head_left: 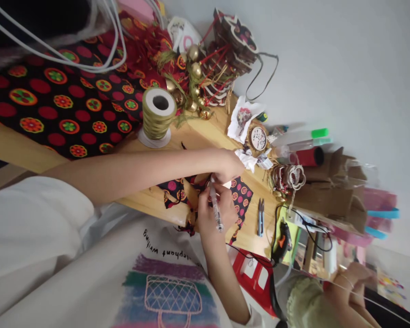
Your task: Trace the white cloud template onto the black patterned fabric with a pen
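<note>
My right hand (217,212) is closed around a slim clear-barrelled pen (216,207), its tip end toward my left hand. My left hand (229,166) is bent down with its fingers curled over the work; a small white piece (227,184) shows beside them, but what the fingertips grip is hidden. Both hands rest close together over dark patterned fabric (242,196) with red and orange round motifs. Cut scraps of the same cloth (174,190) lie on the wooden table (201,132) near my forearm. Blue thread snips (260,217) lie beyond the fabric.
A spool of olive ribbon (157,116) stands by a large patterned cloth (61,105). Golden bells (195,69) and stacked ornaments (234,38) are near the wall. A glue gun (283,243), cardboard (328,196) and a red basket (256,278) sit to the right, near another person's hand (348,284).
</note>
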`<action>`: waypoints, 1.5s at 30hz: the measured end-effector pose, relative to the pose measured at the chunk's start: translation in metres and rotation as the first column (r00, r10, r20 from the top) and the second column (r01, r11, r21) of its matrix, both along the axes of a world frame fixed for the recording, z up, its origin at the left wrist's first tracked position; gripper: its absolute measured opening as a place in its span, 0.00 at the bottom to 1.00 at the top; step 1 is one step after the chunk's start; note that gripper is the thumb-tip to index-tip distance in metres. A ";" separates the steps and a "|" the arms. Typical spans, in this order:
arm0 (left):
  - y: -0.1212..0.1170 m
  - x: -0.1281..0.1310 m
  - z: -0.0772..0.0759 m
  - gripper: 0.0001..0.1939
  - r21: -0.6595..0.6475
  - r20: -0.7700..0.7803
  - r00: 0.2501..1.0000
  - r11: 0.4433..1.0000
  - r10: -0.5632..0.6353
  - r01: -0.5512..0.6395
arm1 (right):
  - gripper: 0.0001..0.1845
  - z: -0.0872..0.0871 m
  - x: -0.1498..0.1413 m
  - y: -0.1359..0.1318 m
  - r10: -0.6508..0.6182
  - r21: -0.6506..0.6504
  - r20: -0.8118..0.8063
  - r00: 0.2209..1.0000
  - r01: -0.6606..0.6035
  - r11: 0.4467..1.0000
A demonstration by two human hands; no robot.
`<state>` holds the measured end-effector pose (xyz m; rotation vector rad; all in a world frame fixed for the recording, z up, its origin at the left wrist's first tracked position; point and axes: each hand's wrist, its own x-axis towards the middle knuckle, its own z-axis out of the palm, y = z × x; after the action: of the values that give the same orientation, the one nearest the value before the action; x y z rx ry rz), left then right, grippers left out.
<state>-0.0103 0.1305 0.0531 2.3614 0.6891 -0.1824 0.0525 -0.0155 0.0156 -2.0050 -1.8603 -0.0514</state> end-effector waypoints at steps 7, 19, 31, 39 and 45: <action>-0.001 0.000 0.004 0.15 -0.001 -0.032 0.999 1.000 -0.018 0.018 | 0.10 0.000 0.000 0.001 0.018 0.045 0.106 0.994 -0.023 0.999; -0.005 -0.001 0.010 0.14 0.009 -0.070 0.995 0.997 -0.075 0.076 | 0.11 -0.003 -0.008 -0.005 0.002 0.006 0.128 0.992 -0.002 1.000; -0.006 -0.001 0.010 0.12 -0.052 -0.101 0.995 0.998 -0.026 0.021 | 0.12 0.001 -0.007 -0.009 0.017 -0.053 0.076 0.997 -0.013 0.999; -0.007 -0.001 0.012 0.13 -0.066 -0.087 0.996 0.998 0.005 -0.011 | 0.14 0.004 -0.008 -0.006 0.042 -0.001 0.026 0.999 -0.042 0.999; -0.007 -0.001 0.011 0.13 -0.068 -0.072 0.997 0.998 0.009 -0.014 | 0.14 0.004 -0.007 -0.006 0.036 -0.012 0.005 0.999 -0.036 0.999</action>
<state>-0.0111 0.1239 0.0643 2.2948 0.7188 -0.2826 0.0459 -0.0214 0.0197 -1.9800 -1.9039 -0.0356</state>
